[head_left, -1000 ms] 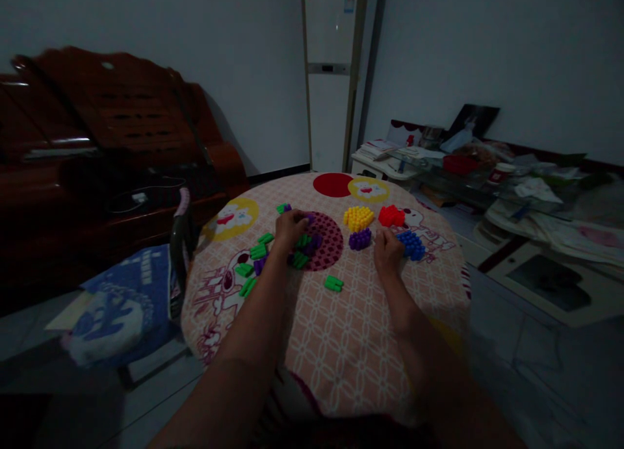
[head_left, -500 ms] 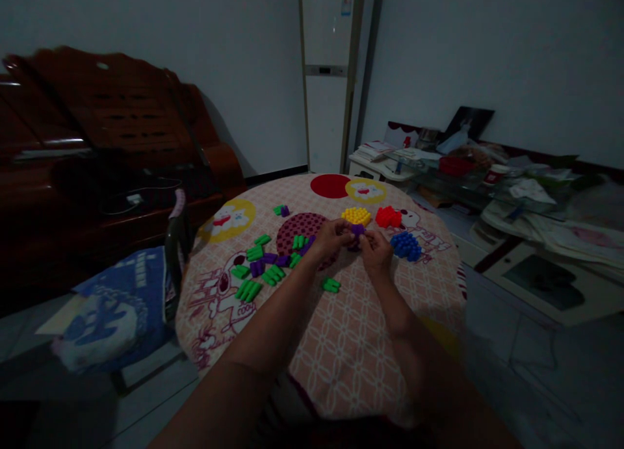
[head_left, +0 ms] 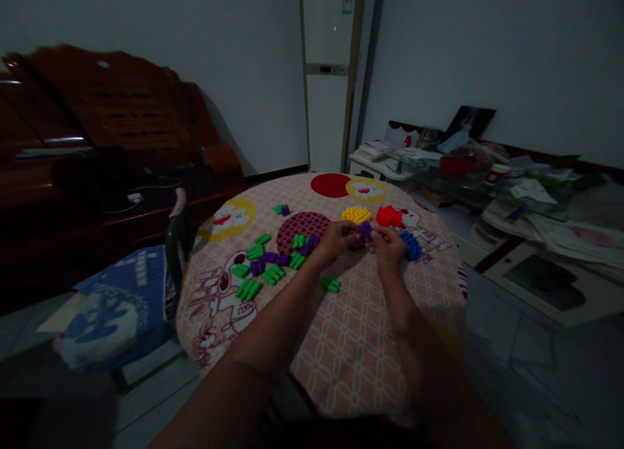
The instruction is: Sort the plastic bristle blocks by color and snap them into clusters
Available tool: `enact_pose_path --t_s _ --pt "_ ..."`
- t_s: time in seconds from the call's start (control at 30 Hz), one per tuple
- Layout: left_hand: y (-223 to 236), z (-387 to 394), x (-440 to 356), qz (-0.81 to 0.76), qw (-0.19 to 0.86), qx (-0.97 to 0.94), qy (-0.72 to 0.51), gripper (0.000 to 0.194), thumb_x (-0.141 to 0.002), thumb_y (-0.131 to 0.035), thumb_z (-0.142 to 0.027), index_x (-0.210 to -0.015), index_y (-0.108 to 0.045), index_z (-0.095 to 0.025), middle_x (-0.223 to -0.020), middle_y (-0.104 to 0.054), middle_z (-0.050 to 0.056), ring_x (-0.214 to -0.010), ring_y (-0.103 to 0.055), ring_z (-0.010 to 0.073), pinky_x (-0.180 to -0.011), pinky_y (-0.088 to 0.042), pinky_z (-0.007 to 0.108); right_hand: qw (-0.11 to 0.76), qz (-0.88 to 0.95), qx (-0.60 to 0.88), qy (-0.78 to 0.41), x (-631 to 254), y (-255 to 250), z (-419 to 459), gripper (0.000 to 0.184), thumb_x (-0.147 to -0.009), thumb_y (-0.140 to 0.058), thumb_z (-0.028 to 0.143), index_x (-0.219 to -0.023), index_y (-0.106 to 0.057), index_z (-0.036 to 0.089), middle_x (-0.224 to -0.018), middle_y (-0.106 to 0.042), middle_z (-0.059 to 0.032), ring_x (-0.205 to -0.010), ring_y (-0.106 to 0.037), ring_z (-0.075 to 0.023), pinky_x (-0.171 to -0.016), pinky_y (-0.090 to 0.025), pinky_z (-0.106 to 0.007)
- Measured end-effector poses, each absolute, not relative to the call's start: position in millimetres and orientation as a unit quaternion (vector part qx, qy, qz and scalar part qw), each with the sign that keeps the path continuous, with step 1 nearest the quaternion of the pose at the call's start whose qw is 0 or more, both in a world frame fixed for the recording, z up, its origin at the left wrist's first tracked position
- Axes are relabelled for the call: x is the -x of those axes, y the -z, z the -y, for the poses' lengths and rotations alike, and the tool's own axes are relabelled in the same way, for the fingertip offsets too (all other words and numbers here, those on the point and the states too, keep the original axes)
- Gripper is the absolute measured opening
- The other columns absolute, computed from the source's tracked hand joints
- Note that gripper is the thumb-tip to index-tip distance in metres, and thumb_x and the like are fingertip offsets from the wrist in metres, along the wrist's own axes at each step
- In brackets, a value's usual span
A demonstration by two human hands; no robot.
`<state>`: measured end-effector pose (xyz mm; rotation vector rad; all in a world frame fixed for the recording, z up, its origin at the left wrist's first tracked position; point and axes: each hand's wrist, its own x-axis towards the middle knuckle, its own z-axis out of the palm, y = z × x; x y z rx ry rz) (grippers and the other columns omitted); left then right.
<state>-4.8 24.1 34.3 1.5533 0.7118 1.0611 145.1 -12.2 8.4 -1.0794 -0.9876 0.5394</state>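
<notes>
Between the fingertips of my left hand (head_left: pixel 338 240) and my right hand (head_left: pixel 388 244) is a small purple toy block (head_left: pixel 365 229), and both hands are closed on it. The hands hide most of the purple cluster on the table below. Close behind them lie a yellow block cluster (head_left: pixel 356 215) and a red cluster (head_left: pixel 389 216). A blue cluster (head_left: pixel 410 246) sits just right of my right hand. Left of my left forearm are several loose green blocks (head_left: pixel 248 289) and purple blocks (head_left: pixel 258 267). One green block (head_left: pixel 331 284) lies apart, between my forearms.
The round table wears a patterned cloth (head_left: pixel 341 345). On the left stand a chair with a blue cloth (head_left: pixel 127 306) and a wooden sofa (head_left: pixel 112 117). A cluttered low cabinet (head_left: pixel 526 273) is at the right, and a tall white appliance (head_left: pixel 327 111) stands behind.
My left hand picked a purple block from the loose pile on the left and brought it across to my right hand. Since then both hands have shifted slightly right, holding it together.
</notes>
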Motion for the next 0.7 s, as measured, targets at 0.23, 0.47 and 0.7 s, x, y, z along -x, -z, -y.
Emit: enact_pose_path --t_s 0.23,0.47,0.7 --pt "-47.6 -38.4 53.6 -0.413 0.402 -0.642 -0.505 0.024 -0.077 -0.065 -0.025 -0.096 -0.071 -0.012 -0.084 -0.073 0.006 -0.073 -0.068 0.0149 -0.069 -0.056 0.027 0.572 0.527 0.628 -0.018 -179.0 -6.9 12.6 0.016 -0.074 -0.055 0.028 -0.074 -0.067 0.018 -0.074 -0.069 -0.0056 -0.069 -0.061 -0.02 -0.068 -0.049 -0.032" --pt "-48.5 -46.1 95.9 -0.579 0.187 -0.717 -0.339 0.025 -0.076 -0.061 -0.014 -0.096 -0.076 -0.014 -0.087 -0.077 0.007 -0.08 -0.07 0.02 -0.08 -0.056 0.031 0.414 0.618 0.667 0.037 -169.6 -1.4 3.1 0.018 -0.078 -0.053 0.021 -0.078 -0.07 0.017 -0.08 -0.07 -0.0111 -0.077 -0.06 -0.0226 -0.072 -0.045 -0.033" --pt "-54.4 -38.0 89.3 -0.625 0.063 -0.761 -0.162 0.031 -0.084 -0.055 -0.015 -0.105 -0.077 -0.018 -0.11 -0.076 0.008 -0.106 -0.069 0.0228 -0.096 -0.05 0.03 0.379 0.642 0.666 0.004 -169.5 8.7 2.7 0.031 -0.079 -0.054 0.017 -0.104 -0.072 0.014 -0.098 -0.072 -0.0138 -0.091 -0.064 -0.0258 -0.085 -0.049 -0.037"
